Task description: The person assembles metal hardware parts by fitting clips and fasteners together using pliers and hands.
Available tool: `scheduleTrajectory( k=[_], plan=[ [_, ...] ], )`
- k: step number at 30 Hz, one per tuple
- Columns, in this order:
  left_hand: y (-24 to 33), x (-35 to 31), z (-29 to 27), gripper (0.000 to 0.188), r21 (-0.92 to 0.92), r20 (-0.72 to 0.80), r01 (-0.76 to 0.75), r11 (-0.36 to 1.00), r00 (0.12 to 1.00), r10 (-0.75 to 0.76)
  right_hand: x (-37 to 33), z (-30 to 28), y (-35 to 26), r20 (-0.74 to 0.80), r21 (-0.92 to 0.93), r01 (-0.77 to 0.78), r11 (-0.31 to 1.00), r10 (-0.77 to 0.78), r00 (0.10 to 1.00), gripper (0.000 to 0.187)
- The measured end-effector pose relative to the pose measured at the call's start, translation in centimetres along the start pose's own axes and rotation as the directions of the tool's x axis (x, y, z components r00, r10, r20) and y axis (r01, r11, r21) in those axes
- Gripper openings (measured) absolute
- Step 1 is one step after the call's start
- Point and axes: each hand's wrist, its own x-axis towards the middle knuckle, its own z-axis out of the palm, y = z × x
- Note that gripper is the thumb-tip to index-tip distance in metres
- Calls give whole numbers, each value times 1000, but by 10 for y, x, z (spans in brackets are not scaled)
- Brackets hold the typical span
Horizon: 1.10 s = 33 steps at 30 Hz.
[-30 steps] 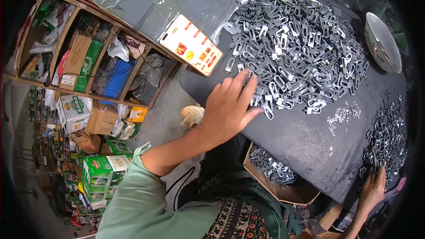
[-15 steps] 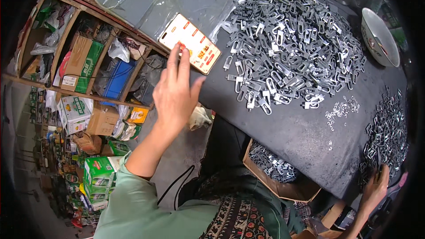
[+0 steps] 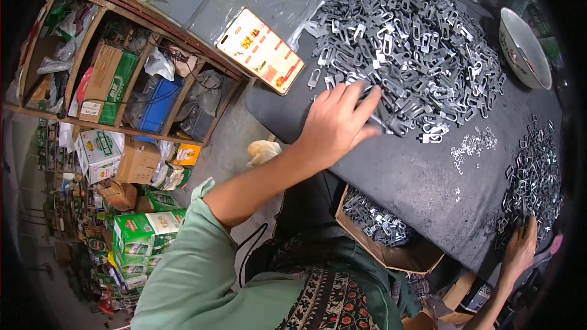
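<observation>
My left hand (image 3: 339,123) reaches over the near left edge of a big pile of grey metal clips (image 3: 403,55), each with a long looped end. Its fingers bend down to the clips, the thumb stands apart, and nothing shows held in it. A few clips by the fingertips are smeared by motion. At the far right, my right hand (image 3: 520,249) rests at the near side of a heap of small dark metal links (image 3: 533,177). Its fingers are drawn together, and what they hold, if anything, cannot be made out.
A phone (image 3: 262,52) with a lit screen lies on the left part of the black table (image 3: 403,177). Small silvery rings (image 3: 471,148) are scattered between the heaps. A white bowl (image 3: 524,52) stands far right. Below the near edge sits a carton (image 3: 416,261) holding more clips. Wooden shelves (image 3: 116,6) stand left.
My left hand has left the phone and moved right to the clip pile. The picture on the phone's screen has changed. My right hand stays at the heap of links.
</observation>
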Motion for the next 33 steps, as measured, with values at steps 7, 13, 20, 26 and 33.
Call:
scheduleTrajectory(
  k=[7,13,20,26,33],
  plan=[
    [-1,20,6,33,-112,-67,-139,984,989,132,11,-10,-7,-46,-20,18,1000,-19,999,31],
    [2,22,6,28,-169,-123,-52,984,992,31,18,-20,4,-53,156,-55,986,64,997,26],
    [6,34,-1,20,-631,47,391,670,881,-470,8,-55,-33,109,268,-65,961,37,993,15],
    [14,35,-4,30,-781,394,179,-599,885,-248,-28,-68,-124,122,414,214,885,-287,950,36],
    [-1,21,-46,23,-774,632,555,-304,703,-326,-33,-70,-134,118,427,376,822,-463,878,37]
  ],
)
